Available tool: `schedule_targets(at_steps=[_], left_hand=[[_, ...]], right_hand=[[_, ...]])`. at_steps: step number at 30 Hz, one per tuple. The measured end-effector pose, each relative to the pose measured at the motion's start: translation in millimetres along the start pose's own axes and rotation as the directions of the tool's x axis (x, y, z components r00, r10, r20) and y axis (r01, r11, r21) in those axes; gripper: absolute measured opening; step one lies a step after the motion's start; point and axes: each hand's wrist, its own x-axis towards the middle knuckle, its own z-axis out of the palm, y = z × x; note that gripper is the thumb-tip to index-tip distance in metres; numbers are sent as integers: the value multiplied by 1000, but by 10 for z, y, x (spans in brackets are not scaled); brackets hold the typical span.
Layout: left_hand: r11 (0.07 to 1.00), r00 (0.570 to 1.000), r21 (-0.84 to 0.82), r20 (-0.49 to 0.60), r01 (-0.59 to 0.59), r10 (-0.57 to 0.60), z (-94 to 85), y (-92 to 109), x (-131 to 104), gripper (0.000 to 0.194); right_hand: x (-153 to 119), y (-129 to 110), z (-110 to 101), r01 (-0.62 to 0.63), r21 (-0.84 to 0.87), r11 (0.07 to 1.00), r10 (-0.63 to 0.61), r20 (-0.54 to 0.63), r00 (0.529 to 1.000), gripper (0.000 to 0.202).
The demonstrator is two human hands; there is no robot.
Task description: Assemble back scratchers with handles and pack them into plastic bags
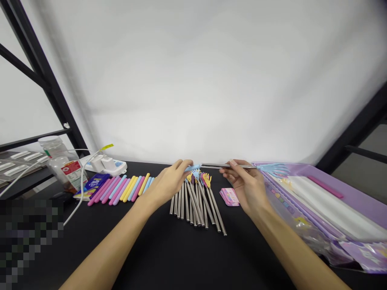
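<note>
My left hand (pixel 172 179) is closed around a light blue handle (pixel 193 167). Its end meets, or nearly meets, the bare end of a metal rod; I cannot tell if they touch. That rod belongs to a back scratcher (pixel 222 165) with a blue hand-shaped head (pixel 273 170), which my right hand (pixel 244 181) pinches near the head. Below and between my hands, several back scratchers (pixel 198 201) lie fanned out, bare rod ends toward me, with blue, yellow and pink heads. Left of my left hand lies a row of pink, purple, blue and yellow handles (pixel 122 189), partly hidden by it.
A small stack of pink cards (pixel 230 197) lies by my right hand. At right stands a purple tray (pixel 320 171) with plastic bags. Snack packet (pixel 95 186), clear jar (pixel 65 165), power strip (pixel 119 166) and white cable (pixel 82 177) occupy the left. A white wall closes the back.
</note>
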Motion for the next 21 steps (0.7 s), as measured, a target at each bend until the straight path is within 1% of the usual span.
schedule_targets(at_steps=[4,7,10,12,16,18,21], left_hand=[[999,1000,36,1,-23,23,-38,29,-6,26],[996,999,81,-8,-45,46,-76,21,-11,26],[988,989,76,-41,-135,139,-89,-20,-15,26],[975,972,49,-91,-215,218,-67,-50,-18,27],[941,915,46,-223,-335,336,20,-66,-24,27],[925,891,64,-253,-374,378,56,-45,-26,25],[916,879,84,-261,-392,400,97,24,-33,25]], right_hand=[[4,-5,1,-5,-20,1000,5,-4,1000,24],[8,-2,-9,-14,-58,998,15,16,1000,23],[21,-4,-39,-16,-95,995,21,58,998,21],[35,-11,-72,-22,-107,994,30,79,996,20],[74,-33,-153,-17,-97,995,26,97,995,18],[86,-43,-180,-21,-105,994,33,116,993,18],[65,-36,-165,-45,-127,991,66,162,985,19]])
